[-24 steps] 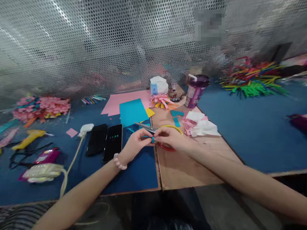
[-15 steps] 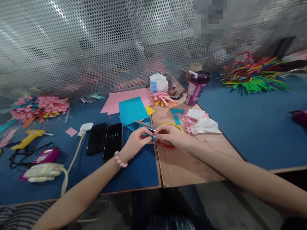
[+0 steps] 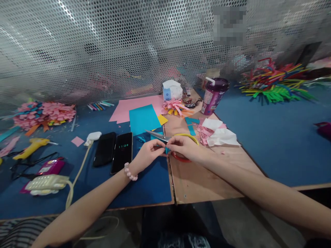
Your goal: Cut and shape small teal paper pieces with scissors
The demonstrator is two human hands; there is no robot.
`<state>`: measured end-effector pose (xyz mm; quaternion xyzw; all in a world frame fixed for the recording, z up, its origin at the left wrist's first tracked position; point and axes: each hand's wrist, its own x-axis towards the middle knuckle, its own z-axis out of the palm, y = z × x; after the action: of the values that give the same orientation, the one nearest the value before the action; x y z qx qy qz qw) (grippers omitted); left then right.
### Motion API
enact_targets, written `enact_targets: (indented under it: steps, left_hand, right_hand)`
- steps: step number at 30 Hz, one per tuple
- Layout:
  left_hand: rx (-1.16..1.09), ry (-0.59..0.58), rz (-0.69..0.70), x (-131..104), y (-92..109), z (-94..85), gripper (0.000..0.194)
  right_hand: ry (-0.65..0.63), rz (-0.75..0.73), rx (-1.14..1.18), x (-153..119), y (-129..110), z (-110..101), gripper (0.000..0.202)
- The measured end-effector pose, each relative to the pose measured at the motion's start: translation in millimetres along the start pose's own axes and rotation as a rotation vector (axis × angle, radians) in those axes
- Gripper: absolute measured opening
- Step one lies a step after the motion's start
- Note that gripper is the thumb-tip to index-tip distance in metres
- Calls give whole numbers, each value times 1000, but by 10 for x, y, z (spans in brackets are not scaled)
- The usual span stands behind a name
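A small piece of blue paper (image 3: 167, 150) is pinched between the fingertips of both hands, just above the seam of the table. My left hand (image 3: 149, 153), with a beaded bracelet at the wrist, grips its left side. From the right, my right hand (image 3: 186, 147) holds the same piece. Scissors (image 3: 184, 159) with red and yellow handles lie behind and partly under my right hand, blades pointing left. Beyond the hands are a blue sheet (image 3: 143, 119), pink sheets (image 3: 124, 109) and a bit of yellow paper (image 3: 162, 119).
Two phones (image 3: 104, 150) lie left of my left hand. Farther left are a yellow glue gun (image 3: 32, 148), a power strip (image 3: 48, 184) and a pink paper bundle (image 3: 55, 114). A purple cup (image 3: 215, 96), crumpled tissue (image 3: 222, 136) and colourful strips (image 3: 276, 84) are rightward. Perforated metal (image 3: 116, 51) stands behind.
The blue piece between my fingertips has turned slightly, and more of it shows below them. Both hands stay in nearly the same place. The view has shifted a little.
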<state>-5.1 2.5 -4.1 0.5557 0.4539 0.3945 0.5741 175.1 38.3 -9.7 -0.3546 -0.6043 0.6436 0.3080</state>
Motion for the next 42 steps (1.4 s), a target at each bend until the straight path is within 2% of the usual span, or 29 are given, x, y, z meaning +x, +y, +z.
enact_targets:
  steps: [13, 18, 27, 38, 42]
  left_hand:
    - [-87, -30, -47, 27, 29, -3, 21]
    - [-99, -39, -56, 23, 21, -8, 21]
    - [-110, -64, -57, 19, 28, -34, 18]
    - [-205, -73, -92, 32, 27, -59, 19]
    - [-218, -82, -84, 34, 23, -69, 19]
  right_hand:
    - [-23, -23, 128, 24, 129, -63, 21]
    - [-40, -9, 107, 4, 111, -58, 20]
    - [14, 8, 16, -5, -5, -8, 18]
    - [13, -29, 195, 110, 115, 17, 20]
    - [8, -23, 216, 89, 77, 21, 21]
